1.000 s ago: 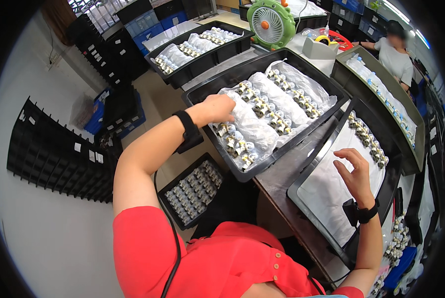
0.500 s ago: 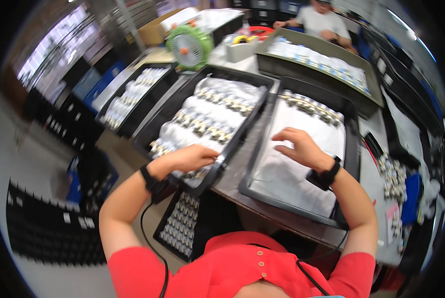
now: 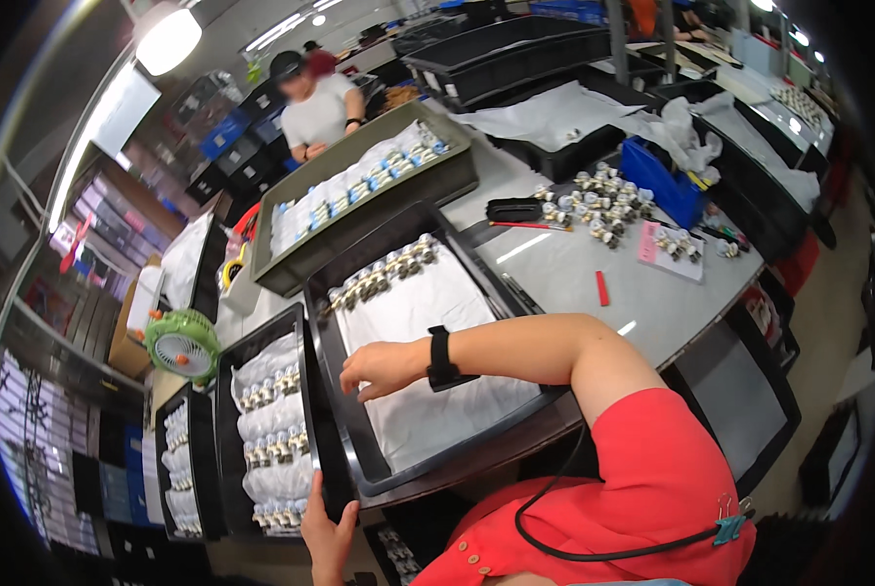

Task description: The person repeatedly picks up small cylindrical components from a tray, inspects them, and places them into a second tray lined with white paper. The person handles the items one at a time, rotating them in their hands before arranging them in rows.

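Observation:
My left hand (image 3: 328, 532) is at the near right corner of a black tray (image 3: 312, 420), its fingers stretched along the rim and the thumb apart. In that tray, rows of small metal-and-white parts (image 3: 276, 447) lie between folds of white sheet. Over the left side of a second black tray (image 3: 361, 459) hovers my right hand (image 3: 384, 371), fingers loosely bent and nothing visible in them. This tray has a white sheet (image 3: 437, 317) and a single row of the same kind of parts (image 3: 384, 273) at its far end.
A large olive tray (image 3: 359, 200) with blue-and-white parts stands beyond, near a person in white (image 3: 315, 107). On the right tabletop are a heap of loose parts (image 3: 598, 200), a blue bin (image 3: 664, 181), a pink pad (image 3: 670, 252) and a red stick (image 3: 601, 288). A green fan (image 3: 181, 344) stands left.
The view has swung to the right. My left hand has gone from above the parts to the tray's near corner. My right hand has shifted toward the left rim of its tray.

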`<state>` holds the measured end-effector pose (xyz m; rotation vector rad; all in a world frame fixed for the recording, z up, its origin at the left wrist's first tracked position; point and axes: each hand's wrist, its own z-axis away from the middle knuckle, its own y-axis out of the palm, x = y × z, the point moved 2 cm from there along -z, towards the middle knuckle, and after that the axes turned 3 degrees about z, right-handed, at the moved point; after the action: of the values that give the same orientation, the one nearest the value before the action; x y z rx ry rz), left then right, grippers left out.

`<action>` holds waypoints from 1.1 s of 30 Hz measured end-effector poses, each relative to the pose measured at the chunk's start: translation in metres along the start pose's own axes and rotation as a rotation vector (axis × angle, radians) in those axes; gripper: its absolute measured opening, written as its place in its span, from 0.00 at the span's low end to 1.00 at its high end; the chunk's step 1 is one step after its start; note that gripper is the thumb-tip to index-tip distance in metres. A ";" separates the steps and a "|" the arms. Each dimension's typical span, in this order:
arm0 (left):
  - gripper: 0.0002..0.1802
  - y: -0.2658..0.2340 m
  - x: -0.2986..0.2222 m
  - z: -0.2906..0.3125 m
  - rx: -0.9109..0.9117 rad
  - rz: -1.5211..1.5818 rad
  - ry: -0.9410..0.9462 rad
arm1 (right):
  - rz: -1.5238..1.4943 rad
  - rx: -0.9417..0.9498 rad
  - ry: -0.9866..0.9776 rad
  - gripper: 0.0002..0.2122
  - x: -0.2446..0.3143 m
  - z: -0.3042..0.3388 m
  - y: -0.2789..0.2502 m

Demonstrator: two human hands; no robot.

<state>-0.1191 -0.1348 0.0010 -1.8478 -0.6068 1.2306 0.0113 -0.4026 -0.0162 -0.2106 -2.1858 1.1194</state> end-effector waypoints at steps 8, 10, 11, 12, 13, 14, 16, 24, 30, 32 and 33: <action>0.32 0.000 -0.010 -0.001 -0.024 -0.091 0.020 | -0.233 -0.294 -0.006 0.11 0.015 -0.008 -0.057; 0.31 -0.001 -0.014 -0.002 -0.013 -0.079 -0.013 | -0.179 -0.366 -0.024 0.11 0.022 -0.001 -0.094; 0.31 -0.003 -0.016 -0.001 -0.009 -0.066 -0.052 | -0.127 -0.357 -0.044 0.11 0.019 0.004 -0.111; 0.31 -0.003 -0.017 0.001 -0.005 -0.051 -0.093 | -0.053 -0.304 0.008 0.12 0.018 0.013 -0.133; 0.31 -0.002 -0.016 0.003 -0.007 -0.075 -0.090 | -0.030 -0.327 0.025 0.12 0.011 0.025 -0.151; 0.30 -0.002 -0.015 0.003 -0.009 -0.095 -0.082 | 0.061 -0.331 0.112 0.14 0.001 0.041 -0.171; 0.29 -0.002 -0.008 0.000 -0.050 -0.100 -0.057 | 0.297 -0.326 0.270 0.15 -0.022 0.090 -0.213; 0.17 0.008 0.008 -0.005 -0.288 -0.004 0.006 | 1.060 -0.653 1.200 0.23 -0.114 0.386 -0.331; 0.17 0.004 -0.002 -0.001 -0.329 -0.022 -0.023 | 0.987 -0.576 1.872 0.30 -0.094 0.439 -0.326; 0.17 0.004 -0.002 -0.002 -0.321 -0.010 -0.038 | 0.934 -0.572 1.845 0.28 -0.099 0.455 -0.327; 0.17 0.004 -0.005 -0.004 -0.311 -0.012 -0.054 | 0.935 -0.576 1.836 0.28 -0.108 0.475 -0.330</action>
<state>-0.1179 -0.1416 0.0010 -2.0652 -0.8788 1.2349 -0.1528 -0.9678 -0.0104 -1.7578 -0.5143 0.1735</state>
